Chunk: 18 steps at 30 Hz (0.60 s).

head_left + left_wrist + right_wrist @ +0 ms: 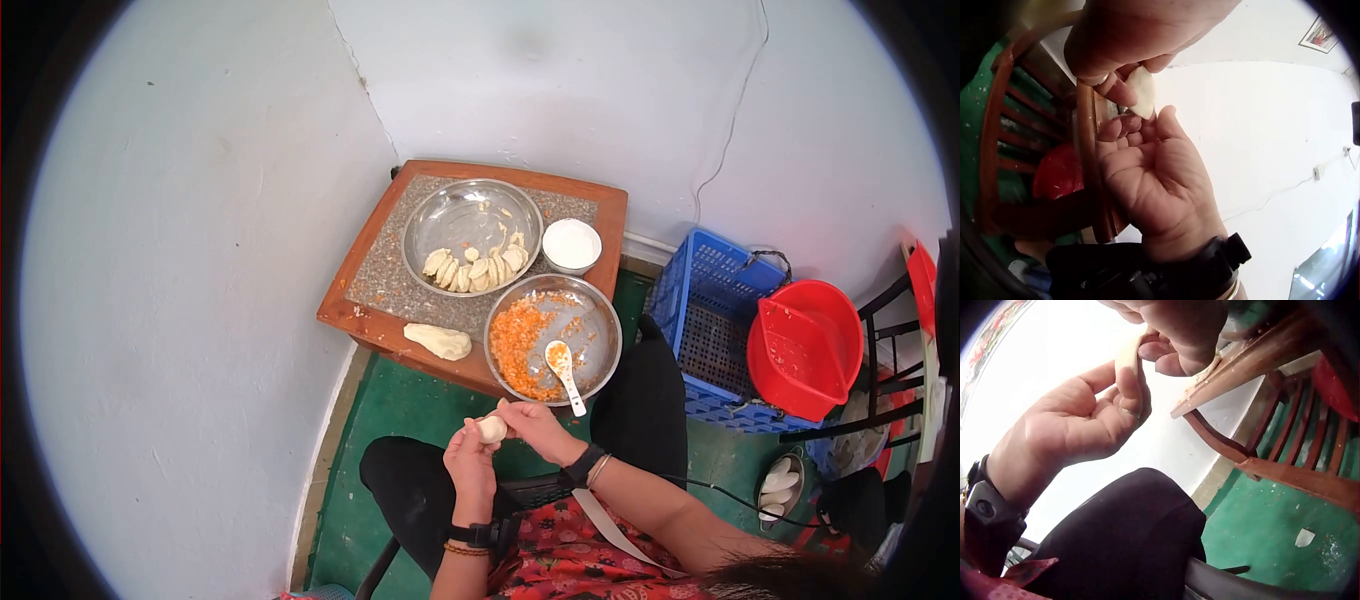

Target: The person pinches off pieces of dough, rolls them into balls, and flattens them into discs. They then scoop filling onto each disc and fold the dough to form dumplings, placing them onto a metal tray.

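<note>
Both hands meet over the lap, just below the table's front edge. The left hand [470,468] [1147,31] [1075,425] holds a pale, folded dough piece [491,429] [1141,92] [1127,355] between thumb and curled fingers. On its other side, the right hand [542,432] [1163,178] [1185,331] pinches the edge with its fingertips. A steel basin [583,300] with chopped orange filling [515,340] and a white spoon [563,372] stands close in front. Behind it, another steel basin [440,215] holds several pale dumplings [480,272].
A dough lump [438,341] lies on the table's [365,290] front left edge. A bowl of white powder [572,244] stands at the right. On the floor to the right are a blue crate [705,290], a red basin [800,350] and a small bowl with pale items [780,488].
</note>
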Available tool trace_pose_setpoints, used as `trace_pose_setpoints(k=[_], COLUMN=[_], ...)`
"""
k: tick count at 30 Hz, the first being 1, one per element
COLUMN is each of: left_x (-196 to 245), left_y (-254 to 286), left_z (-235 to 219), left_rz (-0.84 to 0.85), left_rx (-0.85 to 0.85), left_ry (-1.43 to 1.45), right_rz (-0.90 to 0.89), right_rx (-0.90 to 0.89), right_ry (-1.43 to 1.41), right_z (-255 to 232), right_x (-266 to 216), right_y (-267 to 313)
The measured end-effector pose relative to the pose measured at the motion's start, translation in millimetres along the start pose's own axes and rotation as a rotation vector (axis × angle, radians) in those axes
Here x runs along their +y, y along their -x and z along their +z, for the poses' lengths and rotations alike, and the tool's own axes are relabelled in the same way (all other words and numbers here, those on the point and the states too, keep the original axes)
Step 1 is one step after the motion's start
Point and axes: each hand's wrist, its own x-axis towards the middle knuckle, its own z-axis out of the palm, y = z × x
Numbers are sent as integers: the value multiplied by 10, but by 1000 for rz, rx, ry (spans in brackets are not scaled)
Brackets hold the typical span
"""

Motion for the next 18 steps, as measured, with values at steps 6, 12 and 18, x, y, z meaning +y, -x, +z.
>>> trace_pose_setpoints(k=[6, 12, 18], left_x=[-10, -17, 23], left_y=[-7, 4, 11], left_z=[21, 37, 27], left_rz=[19, 31, -5], left_rx=[41, 42, 27], left_ry=[-82, -83, -4], right_rz=[-68, -129, -116], right_rx=[-28, -9, -30], right_ry=[125, 120, 79], right_z=[-57, -57, -62], right_x=[40, 59, 62], right_y=[-5, -11, -16])
